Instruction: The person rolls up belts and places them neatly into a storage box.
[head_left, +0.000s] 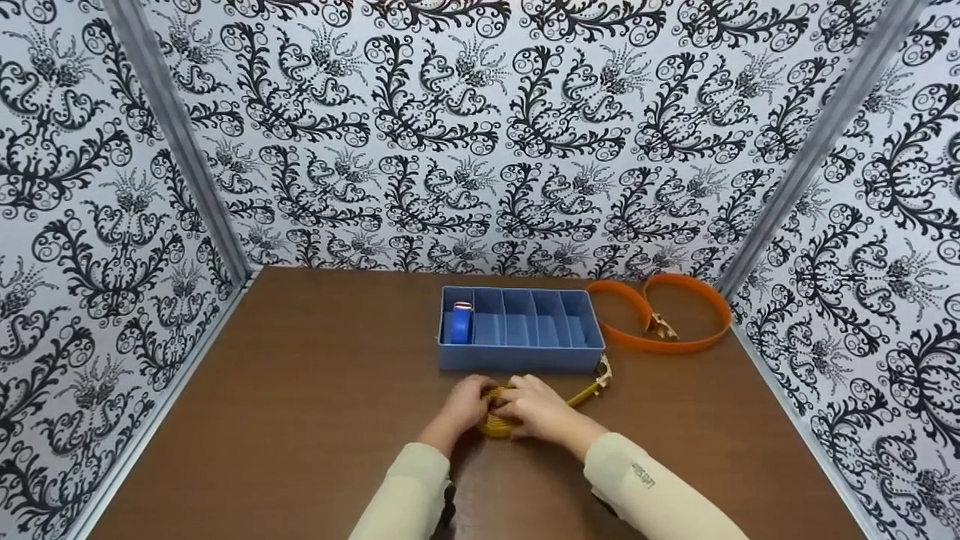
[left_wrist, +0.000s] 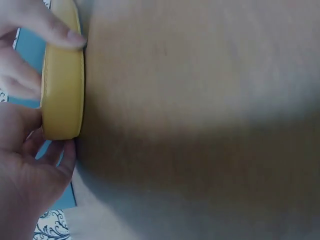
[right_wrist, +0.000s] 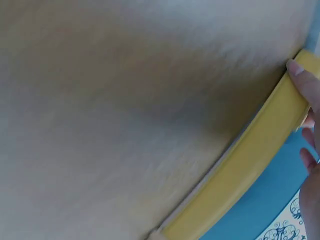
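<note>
Yellow strap (head_left: pixel 498 430), mostly coiled, at lower centre of head view, just below blue tray (head_left: pixel 521 358). Held in curled fingers of left hand (head_left: pixel 466 401) and right hand (head_left: pixel 541 409). Looks light, bendy, smooth, probably springy; best gripped at opposite sides of outer turn, against unwinding.

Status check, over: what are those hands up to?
Left hand, right hand: gripping yellow strap. Strap mostly coiled, clasp trailing right. Blue tray beyond; nothing visibly blocking.

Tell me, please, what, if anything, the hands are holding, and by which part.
The left hand and right hand hold the yellow strap by opposite sides of its coil, not by its metal clasp.
</note>
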